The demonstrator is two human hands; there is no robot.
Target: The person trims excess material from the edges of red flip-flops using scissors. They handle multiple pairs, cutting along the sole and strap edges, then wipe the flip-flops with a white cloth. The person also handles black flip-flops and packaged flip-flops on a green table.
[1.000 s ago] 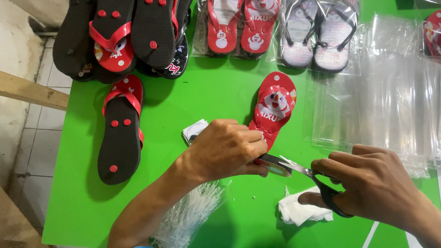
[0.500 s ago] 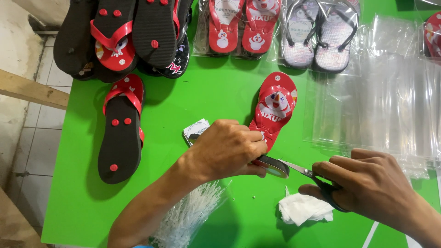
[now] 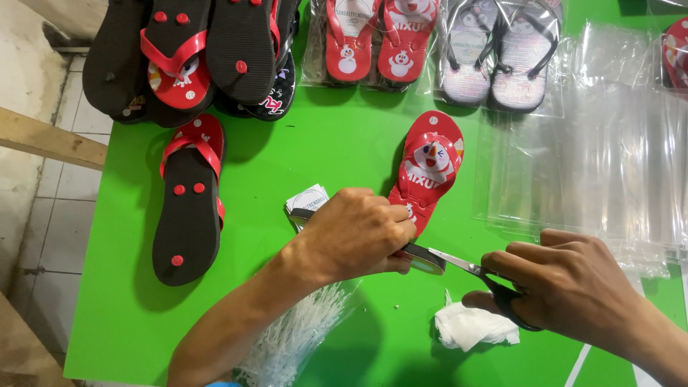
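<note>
Green tabletop (image 3: 344, 154) carries the work: a small red flip-flop sandal with a printed cartoon figure (image 3: 428, 166) lies sole-down near the centre, its heel end under the left hand (image 3: 356, 235). The left hand is closed over that heel end, fingers curled and pressing it to the table; a white printed card tag (image 3: 307, 198) shows just behind the knuckles. The right hand (image 3: 566, 283) is clamped on a pair of black-handled steel scissors (image 3: 459, 266), fingers through the loops. The blades point left and meet the work at the left hand's fingertips; whether they are apart or together cannot be told, as the tips are hidden there.

For a clean cut, judged from this position: keep the left hand's fingers behind the blade line, hold the sandal flat, and close the scissors in one short stroke near the tips.

A crumpled white tissue (image 3: 473, 327) lies just beside the right hand, and a bundle of white plastic tag fasteners (image 3: 294, 342) lies under the left forearm. A black-soled sandal with red straps (image 3: 188, 199) lies well apart to the left; clear plastic bags (image 3: 609, 158) are stacked to the right.
</note>
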